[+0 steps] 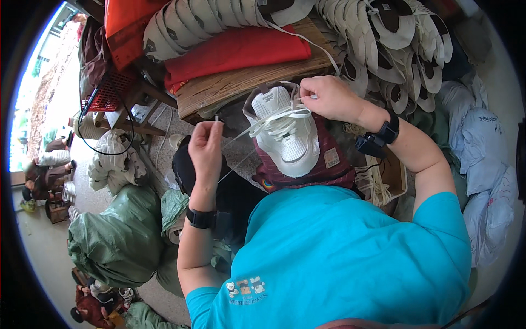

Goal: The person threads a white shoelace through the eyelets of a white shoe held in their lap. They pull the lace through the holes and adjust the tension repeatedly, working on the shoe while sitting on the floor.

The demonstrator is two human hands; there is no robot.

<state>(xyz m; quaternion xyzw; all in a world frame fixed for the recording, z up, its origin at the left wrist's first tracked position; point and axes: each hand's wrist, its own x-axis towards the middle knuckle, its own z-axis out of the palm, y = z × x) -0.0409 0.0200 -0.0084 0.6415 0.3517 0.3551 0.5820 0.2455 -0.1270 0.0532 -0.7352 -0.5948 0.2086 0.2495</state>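
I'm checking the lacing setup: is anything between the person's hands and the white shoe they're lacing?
Nothing visible is. The right hand is at the top of the white shoe, pinching the white lace. The left hand holds the lace's other end off to the side, with open air between.

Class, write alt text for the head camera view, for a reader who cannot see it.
A person's two hands thread a white lace through a white shoe upper: the left hand pinches one lace end, the right hand pulls the other. Rows of white shoe parts lie stacked behind, and green sacks sit on the floor at left.
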